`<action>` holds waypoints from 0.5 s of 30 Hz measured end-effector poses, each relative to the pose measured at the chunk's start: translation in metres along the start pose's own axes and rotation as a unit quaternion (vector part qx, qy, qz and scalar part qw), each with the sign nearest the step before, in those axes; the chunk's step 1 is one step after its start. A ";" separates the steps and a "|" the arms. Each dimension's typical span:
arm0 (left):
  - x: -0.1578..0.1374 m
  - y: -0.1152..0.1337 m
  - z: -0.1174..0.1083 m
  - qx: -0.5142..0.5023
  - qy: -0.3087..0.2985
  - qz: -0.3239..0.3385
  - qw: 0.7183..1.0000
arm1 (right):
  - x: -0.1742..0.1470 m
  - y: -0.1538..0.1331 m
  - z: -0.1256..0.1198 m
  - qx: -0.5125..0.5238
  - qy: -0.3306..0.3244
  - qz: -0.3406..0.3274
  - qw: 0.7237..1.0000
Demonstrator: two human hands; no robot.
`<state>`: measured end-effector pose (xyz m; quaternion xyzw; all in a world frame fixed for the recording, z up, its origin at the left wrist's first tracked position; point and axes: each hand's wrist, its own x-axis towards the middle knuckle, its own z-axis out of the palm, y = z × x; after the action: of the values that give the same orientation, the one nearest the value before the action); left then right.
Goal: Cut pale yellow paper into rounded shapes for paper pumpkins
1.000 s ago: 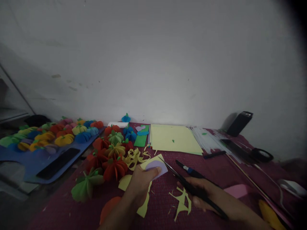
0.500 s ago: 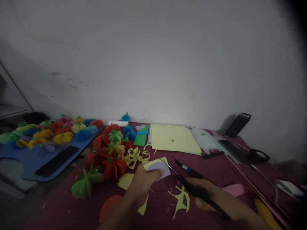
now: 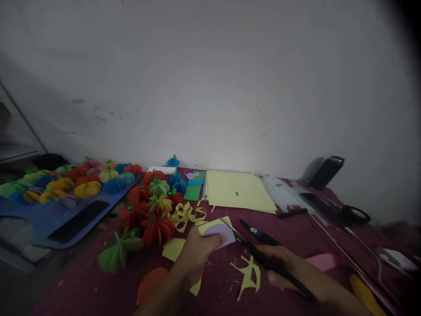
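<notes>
My left hand [image 3: 200,250] pinches a small piece of yellow paper [image 3: 226,220] with a lilac paper shape [image 3: 213,229] lying over it, the thumb pressing on the lilac. In my right hand [image 3: 279,263] is a pair of dark-handled scissors [image 3: 263,256]. Its thin metal blades reach to the right edge of the yellow piece; whether they are parted I cannot tell. Yellow paper offcuts [image 3: 249,276] lie on the purple cloth between my hands. A yellow paper piece [image 3: 173,249] sits left of my left hand. A utility knife [image 3: 259,233] rests just beyond the scissors.
Paper pumpkins [image 3: 158,226] in several colours crowd the left, more of them on a blue board [image 3: 121,197] with a dark phone-like slab [image 3: 79,221]. Yellow sheets [image 3: 238,188] are stacked by the wall. A roll of tape [image 3: 355,215] and a black can-like object [image 3: 326,172] stand at right.
Almost nothing differs. The yellow paper and the lilac shape in my left hand have shifted very slightly to the right, beside the scissor blades.
</notes>
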<state>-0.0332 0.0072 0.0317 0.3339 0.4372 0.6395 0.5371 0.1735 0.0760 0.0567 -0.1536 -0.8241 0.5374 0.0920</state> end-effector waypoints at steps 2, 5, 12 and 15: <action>0.000 0.000 0.000 0.000 -0.005 -0.006 1.000 | -0.001 0.004 0.000 0.017 -0.006 0.018 1.000; -0.001 0.001 0.001 0.001 -0.013 -0.008 1.000 | -0.002 0.003 -0.003 0.037 -0.015 0.035 0.999; -0.003 0.003 0.002 0.024 -0.026 -0.025 0.999 | -0.006 -0.007 -0.014 0.030 -0.028 0.039 0.998; -0.002 0.000 0.000 0.047 -0.026 -0.030 0.998 | -0.009 -0.007 -0.017 0.016 -0.035 0.046 0.998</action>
<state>-0.0327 0.0053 0.0324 0.3616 0.4629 0.5928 0.5510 0.1865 0.0845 0.0697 -0.1709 -0.8101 0.5593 0.0403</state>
